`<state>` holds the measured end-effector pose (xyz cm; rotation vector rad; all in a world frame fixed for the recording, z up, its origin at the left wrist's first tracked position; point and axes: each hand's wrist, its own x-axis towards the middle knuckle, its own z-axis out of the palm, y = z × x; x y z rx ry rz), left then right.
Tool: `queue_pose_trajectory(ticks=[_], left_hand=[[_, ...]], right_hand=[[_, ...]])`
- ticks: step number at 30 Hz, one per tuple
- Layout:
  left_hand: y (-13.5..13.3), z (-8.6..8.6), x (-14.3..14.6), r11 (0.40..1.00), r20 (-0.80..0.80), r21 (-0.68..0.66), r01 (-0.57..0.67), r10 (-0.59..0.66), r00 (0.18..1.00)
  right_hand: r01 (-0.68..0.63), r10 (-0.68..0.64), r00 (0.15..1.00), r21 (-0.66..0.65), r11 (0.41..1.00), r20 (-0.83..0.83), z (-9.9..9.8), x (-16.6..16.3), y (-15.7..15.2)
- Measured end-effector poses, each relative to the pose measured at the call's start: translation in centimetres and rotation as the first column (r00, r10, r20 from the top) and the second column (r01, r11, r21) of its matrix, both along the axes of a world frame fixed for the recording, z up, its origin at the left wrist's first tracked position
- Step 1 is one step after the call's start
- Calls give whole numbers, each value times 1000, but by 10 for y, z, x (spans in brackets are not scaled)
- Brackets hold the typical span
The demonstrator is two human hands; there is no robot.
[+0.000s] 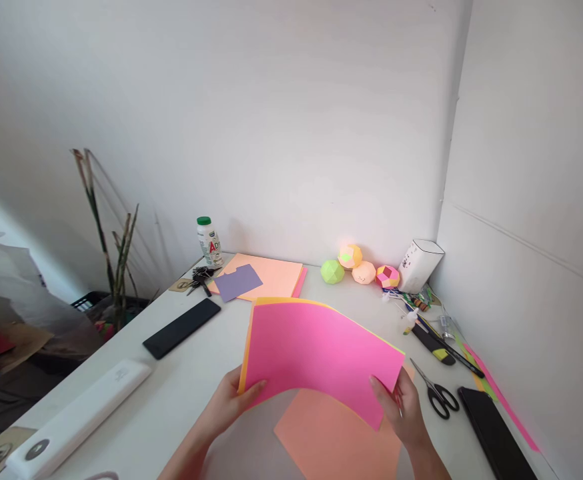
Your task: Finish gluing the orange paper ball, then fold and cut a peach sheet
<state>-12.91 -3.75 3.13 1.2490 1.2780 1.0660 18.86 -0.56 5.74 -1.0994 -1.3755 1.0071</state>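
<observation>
Both hands hold up a small stack of coloured paper [316, 350] above the white table [191, 393]; the front sheet is bright pink, with orange and yellow edges behind it. My left hand [231, 403] grips the stack's lower left corner, thumb on the pink face. My right hand [401, 407] pinches its lower right corner. A loose peach sheet [336, 440] lies flat on the table just beneath the lifted stack.
At the back lie a peach paper pile [266, 275] with a purple piece [236, 282], keys [199, 279], a bottle [209, 242], several paper balls [361, 270], a white box [419, 265]. Scissors [436, 393], pens, a knife [431, 343], a dark phone [494, 433] sit right; black case [181, 327], white device [79, 417] left.
</observation>
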Motion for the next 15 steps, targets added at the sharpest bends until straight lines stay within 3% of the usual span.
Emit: queue_pose_trajectory(ticks=[7,10,15], left_hand=[[-2,1,0,997,107,-76,-6,14,994],[-2,-1,2,996,133,-85,-38,49,990],[-3,-3,8,996,44,-41,78,-76,996]], right_hand=[[-101,100,992,11,995,79,2,-3,1],[-141,146,983,-60,988,107,3,-1,4],[-202,228,961,-162,966,158,2,-1,5]])
